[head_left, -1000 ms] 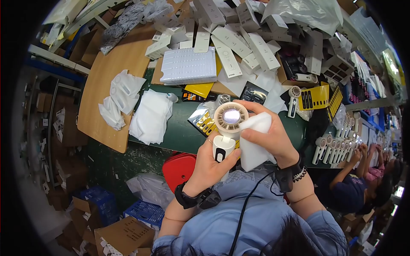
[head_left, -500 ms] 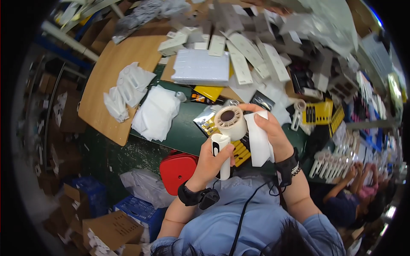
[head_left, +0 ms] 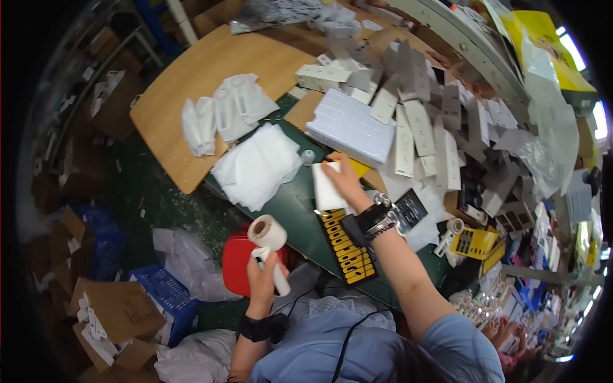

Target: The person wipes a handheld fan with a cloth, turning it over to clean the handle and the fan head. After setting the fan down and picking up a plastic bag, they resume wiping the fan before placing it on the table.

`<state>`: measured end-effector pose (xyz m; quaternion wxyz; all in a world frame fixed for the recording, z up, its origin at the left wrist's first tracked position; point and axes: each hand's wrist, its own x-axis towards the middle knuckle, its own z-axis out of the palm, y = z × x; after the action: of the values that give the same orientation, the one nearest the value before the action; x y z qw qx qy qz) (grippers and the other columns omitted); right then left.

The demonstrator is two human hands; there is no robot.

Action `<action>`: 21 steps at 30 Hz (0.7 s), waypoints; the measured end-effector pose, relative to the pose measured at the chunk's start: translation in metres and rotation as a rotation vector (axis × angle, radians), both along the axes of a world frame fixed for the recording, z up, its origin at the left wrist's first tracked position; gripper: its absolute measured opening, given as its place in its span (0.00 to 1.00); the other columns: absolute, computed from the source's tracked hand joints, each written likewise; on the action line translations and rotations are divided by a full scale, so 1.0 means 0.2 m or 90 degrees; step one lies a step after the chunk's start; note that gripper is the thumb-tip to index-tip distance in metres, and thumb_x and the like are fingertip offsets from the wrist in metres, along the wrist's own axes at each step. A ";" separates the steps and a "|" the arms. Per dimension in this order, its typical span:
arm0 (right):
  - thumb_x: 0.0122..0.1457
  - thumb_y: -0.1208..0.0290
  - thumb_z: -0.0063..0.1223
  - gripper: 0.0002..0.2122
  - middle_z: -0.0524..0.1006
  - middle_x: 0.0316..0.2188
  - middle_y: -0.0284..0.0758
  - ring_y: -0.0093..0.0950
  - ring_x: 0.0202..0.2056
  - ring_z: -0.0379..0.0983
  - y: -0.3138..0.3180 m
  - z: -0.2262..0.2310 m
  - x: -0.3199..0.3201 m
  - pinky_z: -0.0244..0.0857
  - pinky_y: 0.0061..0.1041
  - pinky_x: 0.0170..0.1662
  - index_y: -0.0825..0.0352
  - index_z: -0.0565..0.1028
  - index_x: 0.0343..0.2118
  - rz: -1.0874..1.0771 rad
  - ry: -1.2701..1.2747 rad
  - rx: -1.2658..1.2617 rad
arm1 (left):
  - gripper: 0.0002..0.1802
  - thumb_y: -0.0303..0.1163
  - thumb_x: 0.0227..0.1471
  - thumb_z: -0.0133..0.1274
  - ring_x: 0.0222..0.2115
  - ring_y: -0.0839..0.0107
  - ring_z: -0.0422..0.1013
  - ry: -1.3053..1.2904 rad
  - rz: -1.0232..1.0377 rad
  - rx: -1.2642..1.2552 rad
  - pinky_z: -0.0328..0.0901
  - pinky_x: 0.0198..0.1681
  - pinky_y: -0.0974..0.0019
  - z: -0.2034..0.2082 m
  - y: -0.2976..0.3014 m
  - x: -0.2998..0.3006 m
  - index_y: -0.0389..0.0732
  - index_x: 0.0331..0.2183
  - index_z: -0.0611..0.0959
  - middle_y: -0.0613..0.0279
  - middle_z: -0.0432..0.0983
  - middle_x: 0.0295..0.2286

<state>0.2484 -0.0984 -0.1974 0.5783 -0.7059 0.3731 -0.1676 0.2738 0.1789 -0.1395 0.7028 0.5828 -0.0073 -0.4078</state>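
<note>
My left hand (head_left: 260,281) is wrapped round the handle of a white handheld fan (head_left: 268,233), its round head uppermost, near the table's front edge. My right hand (head_left: 348,184) reaches out over the green table, fingers on a folded white cloth-like piece (head_left: 327,190); whether it is cloth or foam I cannot tell. Just nearer than that hand lies a black and yellow sheet of small tabs (head_left: 348,249). To its left is a stack of thin white sheets (head_left: 258,167), with a small clear bottle (head_left: 308,157) between.
White bags holding devices (head_left: 236,105) lie on a wooden board (head_left: 172,121). Behind my right hand stand a wrapped white block (head_left: 351,124) and many slim white boxes (head_left: 403,143). A red case (head_left: 235,262) is beside my left hand; another white fan (head_left: 449,236) lies at right.
My right hand has moved away from the fan, forward over the table, with the white piece. My left hand has drawn left and lower, still holding the fan. The view has turned.
</note>
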 end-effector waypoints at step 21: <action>0.48 0.67 0.61 0.25 0.75 0.27 0.40 0.26 0.23 0.74 -0.17 0.05 -0.77 0.67 0.22 0.22 0.68 0.59 0.44 -0.179 0.067 0.140 | 0.09 0.32 0.53 0.48 0.15 0.76 0.67 -0.024 -0.114 -0.021 0.62 0.19 0.74 0.08 -0.22 -0.04 0.38 0.31 0.68 0.63 0.68 0.16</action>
<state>0.0951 -0.1330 -0.1877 0.6026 -0.5869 0.5142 -0.1674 0.2663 0.1341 -0.1230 0.6728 0.5755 -0.0795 -0.4580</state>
